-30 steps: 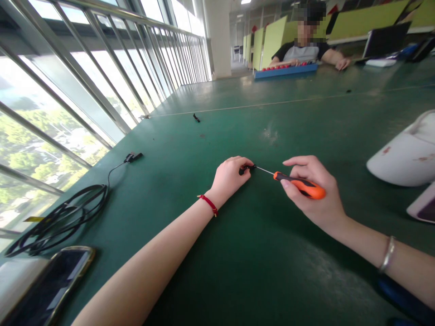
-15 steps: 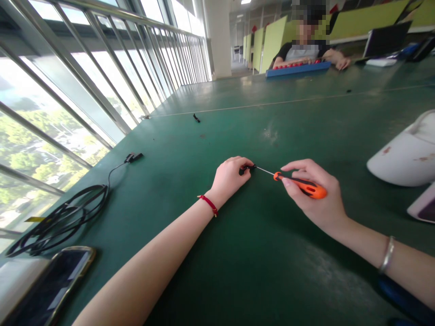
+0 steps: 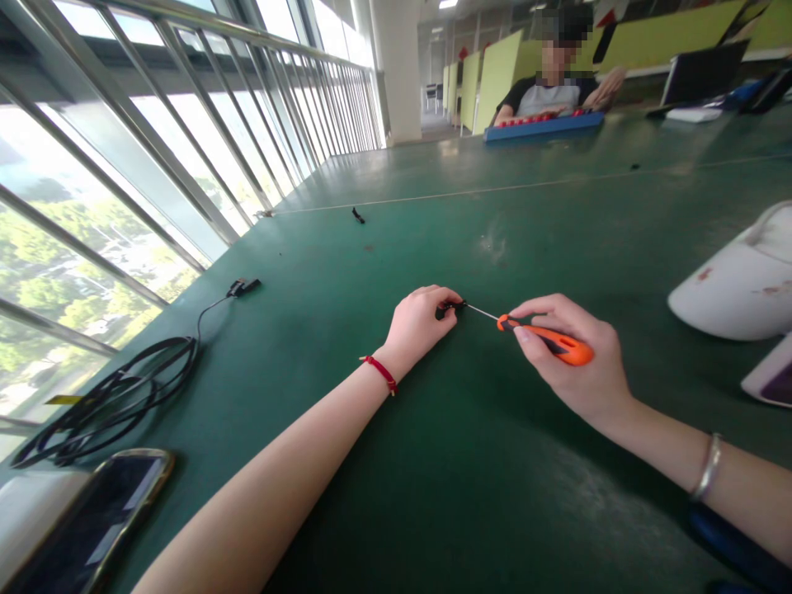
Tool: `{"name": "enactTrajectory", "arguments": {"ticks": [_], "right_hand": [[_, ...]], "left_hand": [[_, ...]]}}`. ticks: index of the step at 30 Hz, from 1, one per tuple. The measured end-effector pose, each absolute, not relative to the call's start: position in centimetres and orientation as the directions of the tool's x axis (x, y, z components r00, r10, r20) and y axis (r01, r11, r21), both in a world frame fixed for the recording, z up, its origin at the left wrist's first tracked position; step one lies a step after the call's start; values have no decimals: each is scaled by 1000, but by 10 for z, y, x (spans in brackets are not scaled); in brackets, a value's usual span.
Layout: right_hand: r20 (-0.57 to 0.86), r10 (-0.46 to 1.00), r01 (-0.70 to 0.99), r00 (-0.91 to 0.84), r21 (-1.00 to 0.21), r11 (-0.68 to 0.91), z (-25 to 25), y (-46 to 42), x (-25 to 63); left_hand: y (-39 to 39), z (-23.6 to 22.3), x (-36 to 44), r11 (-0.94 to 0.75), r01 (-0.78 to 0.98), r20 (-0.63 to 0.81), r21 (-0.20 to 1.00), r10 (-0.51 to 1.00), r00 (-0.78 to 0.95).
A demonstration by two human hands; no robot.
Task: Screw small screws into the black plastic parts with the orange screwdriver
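Observation:
Closed around a small black part (image 3: 446, 309), my left hand (image 3: 419, 320) rests on the green table (image 3: 346, 462). Fingers cover most of that part, so its kind is hidden. A screwdriver (image 3: 560, 341) with an orange and black handle is in my right hand (image 3: 585, 351). Its thin metal shaft points left, and the tip meets the black part at my left fingertips. My right thumb and fingers are closed on the handle near its collar.
A coiled black cable (image 3: 124, 388) and a phone (image 3: 99, 520) lie at the left. On the right stands a white container (image 3: 736, 280). A small black piece (image 3: 357, 215) lies farther back. Across the table, a person (image 3: 544, 95) sits behind a blue tray (image 3: 544, 129) holding red items.
My right fingers have shifted slightly on the screwdriver, whose handle has turned a little. My left hand stays in place. The person across the table has raised one hand.

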State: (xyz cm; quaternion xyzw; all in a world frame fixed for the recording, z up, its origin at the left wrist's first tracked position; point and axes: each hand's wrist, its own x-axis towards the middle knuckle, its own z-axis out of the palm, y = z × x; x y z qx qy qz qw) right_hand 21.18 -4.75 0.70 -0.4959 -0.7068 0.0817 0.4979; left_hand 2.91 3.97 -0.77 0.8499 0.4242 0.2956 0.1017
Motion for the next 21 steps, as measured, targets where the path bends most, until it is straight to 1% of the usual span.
{"name": "enactTrajectory", "arguments": {"ticks": [3, 6, 7, 9, 11, 13, 18, 21], "right_hand": [[672, 740, 628, 31, -589, 509, 7, -47, 212], [737, 672, 586, 65, -573, 572, 4, -44, 213], [742, 667, 564, 66, -580, 588, 4, -43, 214], [704, 710, 546, 35, -608, 576, 4, -43, 215], [649, 761, 575, -2, -622, 532, 6, -45, 214], [627, 778, 616, -23, -604, 506, 7, -47, 212], [711, 702, 610, 37, -572, 548, 6, -46, 212], [722, 689, 554, 59, -598, 579, 4, -44, 213]], "left_hand": [[40, -8, 29, -618, 664, 415, 421, 782, 465], [40, -8, 29, -618, 664, 416, 420, 782, 464], [40, -8, 29, -619, 664, 417, 420, 781, 465], [40, -8, 29, -619, 663, 417, 421, 781, 465], [39, -7, 29, -620, 662, 418, 421, 780, 466], [39, -7, 29, -621, 660, 417, 422, 780, 466], [39, -6, 29, -611, 672, 405, 420, 788, 464], [39, -7, 29, -623, 663, 415, 415, 778, 471]]}}
